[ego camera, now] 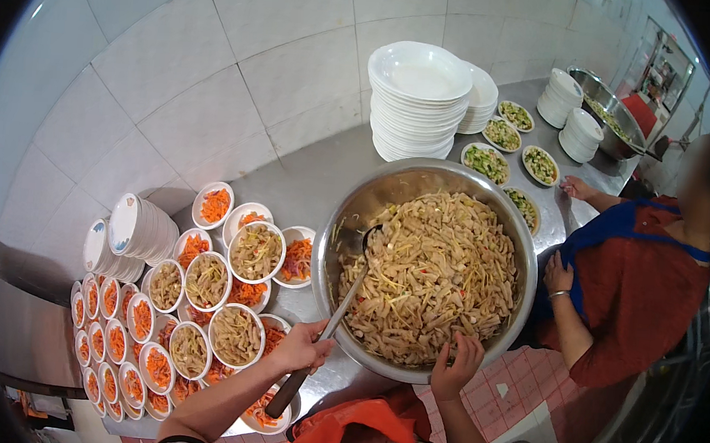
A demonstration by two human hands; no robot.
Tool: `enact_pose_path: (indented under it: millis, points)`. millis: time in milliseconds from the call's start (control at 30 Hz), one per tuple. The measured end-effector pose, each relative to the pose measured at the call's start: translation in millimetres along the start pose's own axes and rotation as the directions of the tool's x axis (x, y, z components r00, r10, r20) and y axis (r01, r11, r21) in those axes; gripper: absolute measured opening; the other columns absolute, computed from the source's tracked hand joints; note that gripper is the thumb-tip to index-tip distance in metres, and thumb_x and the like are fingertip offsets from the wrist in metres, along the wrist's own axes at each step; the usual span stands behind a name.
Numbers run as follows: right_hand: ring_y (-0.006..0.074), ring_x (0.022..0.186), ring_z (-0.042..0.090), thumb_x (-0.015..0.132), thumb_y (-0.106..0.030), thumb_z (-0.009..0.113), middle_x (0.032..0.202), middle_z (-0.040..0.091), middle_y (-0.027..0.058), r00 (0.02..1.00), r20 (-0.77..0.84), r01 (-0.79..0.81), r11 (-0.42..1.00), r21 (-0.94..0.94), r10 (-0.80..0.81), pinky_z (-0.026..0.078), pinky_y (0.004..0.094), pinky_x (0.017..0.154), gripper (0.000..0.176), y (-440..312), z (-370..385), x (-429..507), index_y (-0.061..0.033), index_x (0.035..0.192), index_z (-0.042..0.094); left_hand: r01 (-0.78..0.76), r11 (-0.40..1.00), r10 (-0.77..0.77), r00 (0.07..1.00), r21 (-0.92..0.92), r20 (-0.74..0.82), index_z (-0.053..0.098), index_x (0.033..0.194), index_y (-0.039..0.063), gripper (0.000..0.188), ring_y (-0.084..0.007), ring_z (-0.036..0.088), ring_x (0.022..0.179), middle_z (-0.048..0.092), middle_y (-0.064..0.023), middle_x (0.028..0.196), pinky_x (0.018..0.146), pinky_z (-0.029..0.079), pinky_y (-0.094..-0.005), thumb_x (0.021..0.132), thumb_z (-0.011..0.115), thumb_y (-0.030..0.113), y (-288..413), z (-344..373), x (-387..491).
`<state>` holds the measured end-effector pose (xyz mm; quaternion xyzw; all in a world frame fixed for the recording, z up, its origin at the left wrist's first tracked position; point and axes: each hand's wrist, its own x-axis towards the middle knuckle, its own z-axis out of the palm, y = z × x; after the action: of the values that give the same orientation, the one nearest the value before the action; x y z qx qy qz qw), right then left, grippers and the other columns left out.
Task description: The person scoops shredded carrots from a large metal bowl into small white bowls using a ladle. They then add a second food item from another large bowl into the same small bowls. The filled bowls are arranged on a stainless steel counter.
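A big steel mixing bowl (322,262) holds a heap of pale, cooked chicken feet (431,276) mixed with thin yellow shreds. My left hand (304,347) is closed around the handle of a long metal ladle (349,298), whose head rests at the left side of the heap. At the near right rim of the bowl is my right hand (457,367), fingers loosely curled and apart, holding nothing that I can see. To the left, small bowls of the same food (236,336) sit on top of bowls of shredded carrot (157,368).
Tall stacks of white plates (418,115) stand behind the bowl, and small-dish stacks (138,225) at the left. Plates of green vegetables (486,163) lie at the right. A co-worker (628,284) stands close on that side, near another steel bowl (621,120). A tiled wall borders the table.
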<state>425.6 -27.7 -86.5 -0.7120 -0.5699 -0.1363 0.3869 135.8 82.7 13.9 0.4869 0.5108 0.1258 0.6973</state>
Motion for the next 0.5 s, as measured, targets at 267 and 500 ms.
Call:
enact_pose_path:
  millis: [267,500]
  points:
    - [0.0341,0.107,0.051,0.089,-0.005,0.063,0.111,0.060,0.0151,0.999,0.046,-0.021,0.999,0.028,0.020,0.043,0.0466,0.090,0.032,0,-5,3,-0.0008,0.120,0.056,-0.051,0.939,0.029,0.997,-0.339,-0.069,0.044,0.142,0.005,0.050,-0.0095,0.042,0.044,0.052,-0.0040,0.072,0.038,0.036,-0.0268,0.094,0.055,0.001,-6,-2,-11]
    - [0.0353,0.108,0.050,0.088,-0.003,0.062,0.110,0.059,0.0154,0.999,0.048,-0.019,0.996,0.084,0.015,0.042,0.0466,0.092,0.030,-5,-7,6,0.0006,0.117,0.056,0.093,0.717,0.002,0.991,-0.691,0.135,0.051,0.130,-0.002,0.035,-0.0062,0.038,0.045,0.052,-0.0044,0.075,0.036,0.029,-0.0234,0.096,0.053,0.007,-17,-23,-32]
